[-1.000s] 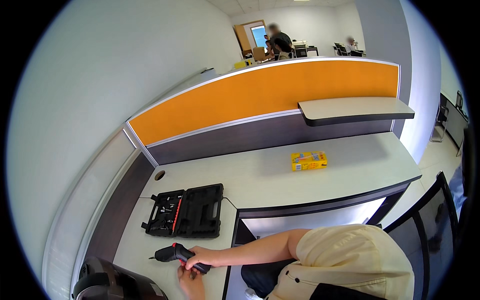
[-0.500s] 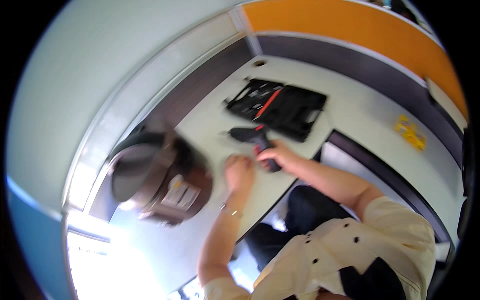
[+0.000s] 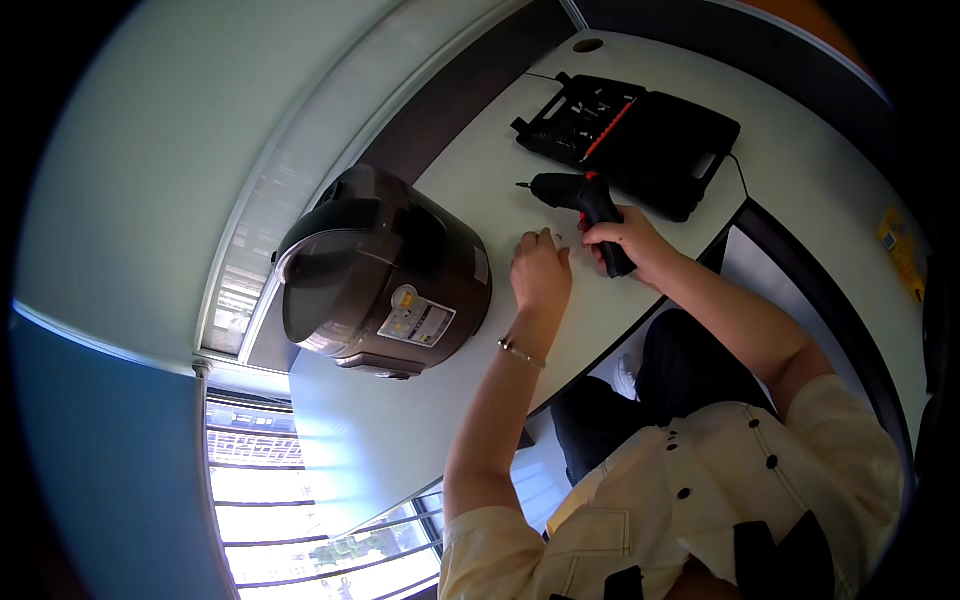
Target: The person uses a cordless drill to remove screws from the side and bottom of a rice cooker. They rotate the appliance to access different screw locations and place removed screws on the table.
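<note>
— White desk (image 3: 470, 190) under me, dark partition strip along its far edge, bright window off at the lower left. What have you got in your hands?

— My right hand (image 3: 625, 240) is closed tight around the grip of the cordless drill (image 3: 585, 200). Its bit points away from me, toward the partition, and the body hangs just over the desk.

— And your left hand (image 3: 540, 275)?

— Flat on the desk, fingers (image 3: 532, 243) loosely curled and slightly apart, holding nothing. A few tiny bits lie by the fingertips; I can't tell what they are.

— What's around you?

— Brown rice cooker (image 3: 385, 270) just left of my left hand, lid shut. Open black tool case (image 3: 640, 140) lies beyond the drill, near it.
</note>
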`<state>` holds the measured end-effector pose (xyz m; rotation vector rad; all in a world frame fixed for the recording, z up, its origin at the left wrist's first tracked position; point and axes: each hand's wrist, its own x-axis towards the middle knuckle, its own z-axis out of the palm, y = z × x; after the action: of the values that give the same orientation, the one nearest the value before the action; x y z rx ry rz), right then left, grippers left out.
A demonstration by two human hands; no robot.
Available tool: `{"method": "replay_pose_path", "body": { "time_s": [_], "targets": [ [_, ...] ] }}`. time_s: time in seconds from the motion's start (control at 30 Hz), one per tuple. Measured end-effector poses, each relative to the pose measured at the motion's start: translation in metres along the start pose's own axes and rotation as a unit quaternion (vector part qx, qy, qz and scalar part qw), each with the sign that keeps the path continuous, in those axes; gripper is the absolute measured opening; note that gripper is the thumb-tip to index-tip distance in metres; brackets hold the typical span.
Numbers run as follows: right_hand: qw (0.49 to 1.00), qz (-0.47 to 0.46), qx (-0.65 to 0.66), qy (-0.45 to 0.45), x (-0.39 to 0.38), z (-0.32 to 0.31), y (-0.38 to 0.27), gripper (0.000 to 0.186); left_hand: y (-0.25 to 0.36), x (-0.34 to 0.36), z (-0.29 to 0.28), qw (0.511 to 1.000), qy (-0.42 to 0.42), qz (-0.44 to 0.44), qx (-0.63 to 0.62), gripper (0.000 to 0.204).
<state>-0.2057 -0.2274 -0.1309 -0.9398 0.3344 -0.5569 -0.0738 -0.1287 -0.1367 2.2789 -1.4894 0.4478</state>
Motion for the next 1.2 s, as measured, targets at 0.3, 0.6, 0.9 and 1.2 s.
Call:
{"method": "replay_pose_path", "body": {
  "time_s": [0.3, 0.6, 0.9, 1.2],
  "targets": [
    [1.0, 0.001, -0.014, -0.008, -0.005, -0.013, -0.003, 0.02, -0.033, -0.009, -0.192, 0.934, 0.236, 0.209, 0.17, 0.021],
    [1.0, -0.011, 0.003, 0.001, -0.008, -0.009, -0.008, 0.022, -0.165, 0.05, -0.263, 0.997, -0.007, 0.076, -0.005, 0.052],
    [1.0, 0.007, -0.001, 0.005, -0.008, -0.015, -0.012, 0.024, -0.174, 0.073, -0.26, 0.991, -0.014, 0.126, 0.05, 0.039],
    [1.0, -0.002, -0.001, 0.009, -0.01, -0.006, -0.015, 0.023, -0.155, 0.057, -0.28, 0.999, -0.019, 0.009, 0.05, 0.041]
  ]
}}
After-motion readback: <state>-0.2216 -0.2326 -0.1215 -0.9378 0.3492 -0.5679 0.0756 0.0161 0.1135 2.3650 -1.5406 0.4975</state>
